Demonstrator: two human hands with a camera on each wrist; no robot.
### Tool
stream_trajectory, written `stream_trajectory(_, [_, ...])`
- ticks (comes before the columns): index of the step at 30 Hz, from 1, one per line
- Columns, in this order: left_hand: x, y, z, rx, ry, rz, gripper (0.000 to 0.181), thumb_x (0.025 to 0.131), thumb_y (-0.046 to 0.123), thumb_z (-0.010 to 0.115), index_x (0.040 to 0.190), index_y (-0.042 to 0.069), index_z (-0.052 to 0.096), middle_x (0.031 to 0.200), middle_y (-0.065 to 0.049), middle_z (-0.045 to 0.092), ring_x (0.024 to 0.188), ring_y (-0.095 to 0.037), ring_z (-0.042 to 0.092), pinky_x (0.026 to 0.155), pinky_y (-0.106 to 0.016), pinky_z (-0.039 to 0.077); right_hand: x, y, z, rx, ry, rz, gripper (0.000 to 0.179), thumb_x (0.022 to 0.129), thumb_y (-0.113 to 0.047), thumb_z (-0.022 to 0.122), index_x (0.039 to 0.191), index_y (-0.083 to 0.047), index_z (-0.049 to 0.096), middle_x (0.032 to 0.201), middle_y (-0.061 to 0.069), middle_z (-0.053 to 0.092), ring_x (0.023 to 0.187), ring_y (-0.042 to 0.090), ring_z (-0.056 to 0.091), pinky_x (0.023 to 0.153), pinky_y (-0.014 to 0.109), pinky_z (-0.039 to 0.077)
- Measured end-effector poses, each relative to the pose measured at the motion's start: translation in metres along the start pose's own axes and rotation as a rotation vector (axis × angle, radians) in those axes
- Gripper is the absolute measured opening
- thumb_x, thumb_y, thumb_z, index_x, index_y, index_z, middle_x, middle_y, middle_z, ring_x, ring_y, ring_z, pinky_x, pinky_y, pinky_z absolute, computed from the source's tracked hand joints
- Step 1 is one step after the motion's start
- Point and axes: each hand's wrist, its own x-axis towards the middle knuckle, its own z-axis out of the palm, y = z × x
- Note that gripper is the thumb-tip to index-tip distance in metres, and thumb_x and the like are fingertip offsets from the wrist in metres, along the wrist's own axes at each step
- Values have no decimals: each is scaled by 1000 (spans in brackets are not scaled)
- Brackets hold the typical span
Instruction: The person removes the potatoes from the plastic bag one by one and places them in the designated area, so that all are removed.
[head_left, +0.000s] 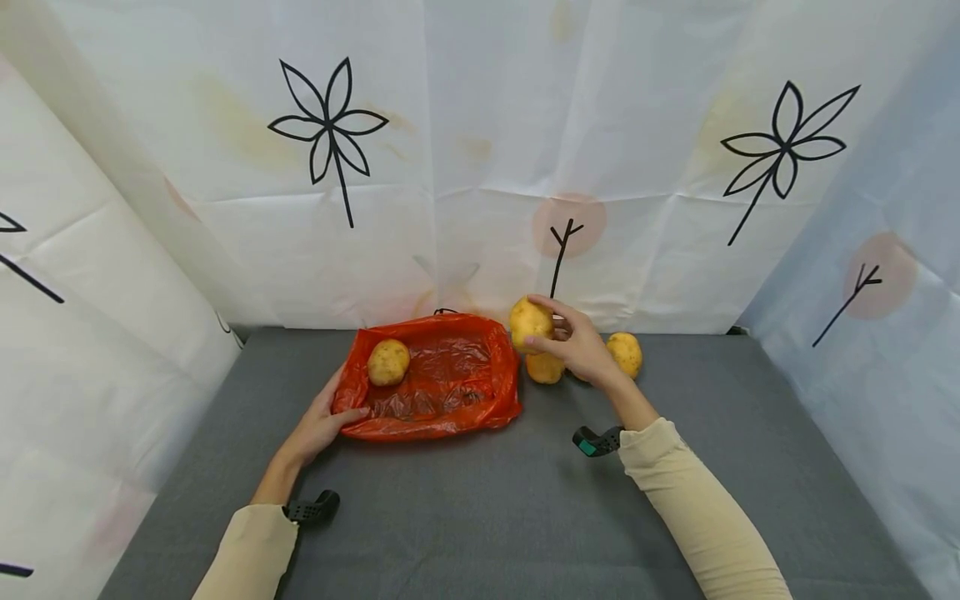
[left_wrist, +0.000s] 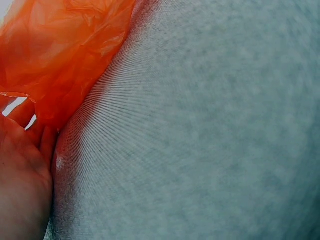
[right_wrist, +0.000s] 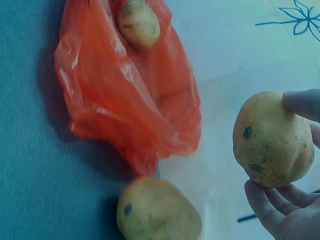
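A grey cloth-covered table (head_left: pixel 465 517) bears an open red plastic bag (head_left: pixel 420 429), rim pinched by the left hand (head_left: pixel 318 425); the right hand (head_left: pixel 587 348) grips a round yellow potato (head_left: pixel 529 325) beside it; one bagged potato (head_left: pixel 388 362), at least two others (head_left: pixel 625 355) left outside

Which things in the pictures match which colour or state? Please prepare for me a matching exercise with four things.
Column 1
1. left hand
2. right hand
3. plastic bag
4. sleeves

Column 2
A. holds a potato in the air
B. beige
C. grips the bag's edge
D. red, open, a different potato inside

Pairs: 1-C; 2-A; 3-D; 4-B
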Motion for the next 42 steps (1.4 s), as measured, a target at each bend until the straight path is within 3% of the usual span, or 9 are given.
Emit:
stream_trajectory(5, [0, 2, 1, -8, 5, -1, 92, 96, 10, 69, 165, 20, 10, 168, -13, 13, 150, -35, 17, 117, -54, 20, -8, 6, -12, -4, 13, 11, 65, 95, -14, 74, 154, -18, 47, 152, 13, 46, 121, 37, 57, 88, 40, 53])
stream_trajectory(7, [0, 2, 1, -16, 3, 0, 91, 96, 9, 69, 165, 20, 10, 168, -13, 12, 150, -35, 17, 116, -58, 18, -11, 8, -18, 4, 21, 24, 65, 95, -13, 74, 154, -19, 47, 150, 13, 47, 120, 37, 57, 86, 37, 53])
stream_trajectory(14, [-1, 4, 2, -18, -6, -2, 91, 97, 9, 68, 165, 24, 10, 168, -10, 12, 150, -33, 17, 112, -34, 26, -22, 13, -38, -10, 51, 55, 66, 95, -16, 74, 154, -18, 46, 147, 16, 47, 120, 36, 56, 85, 33, 54])
stream_trajectory(16, [-1, 4, 2, -20, -5, -2, 91, 97, 8, 68, 165, 23, 10, 168, -11, 12, 150, -33, 16, 114, -37, 25, -26, 15, -44, -24, 59, 48, 66, 96, -15, 73, 156, -15, 44, 147, 19, 46, 119, 38, 56, 85, 33, 55])
stream_trajectory(20, [-1, 4, 2, -27, 1, 2, 91, 96, 7, 68, 165, 21, 10, 168, -12, 11, 150, -35, 15, 117, -57, 16, -33, 17, -57, -53, 86, 47, 66, 96, -14, 72, 156, -14, 43, 148, 19, 44, 119, 38, 55, 83, 27, 54])
stream_trajectory(22, [-1, 4, 3, -28, 3, 5, 92, 96, 6, 68, 165, 20, 10, 168, -13, 11, 150, -35, 14, 116, -61, 14, -36, 18, -63, -63, 100, 53, 65, 97, -15, 72, 155, -14, 43, 147, 19, 44, 119, 38, 54, 82, 27, 54])
stream_trajectory(28, [-1, 3, 3, -27, 6, 6, 92, 96, 6, 69, 165, 21, 10, 168, -12, 11, 151, -35, 14, 116, -61, 14, -46, 21, -79, -85, 141, 66, 65, 97, -15, 71, 156, -13, 42, 151, 18, 40, 119, 38, 52, 82, 30, 55])
stream_trajectory(32, [-1, 2, 2, -28, 6, 4, 93, 96, 7, 70, 165, 21, 10, 168, -12, 11, 150, -35, 14, 116, -62, 14, -54, 22, -89, -102, 167, 80, 67, 97, -16, 71, 157, -13, 41, 155, 18, 37, 120, 36, 50, 80, 22, 51])
stream_trajectory(42, [-1, 1, 2, -32, 2, -4, 92, 96, 9, 70, 165, 23, 10, 168, -11, 11, 150, -34, 15, 116, -60, 15, -74, 34, -116, -115, 230, 129, 69, 99, -17, 69, 159, -12, 35, 156, 22, 33, 117, 24, 49, 80, 17, 49])
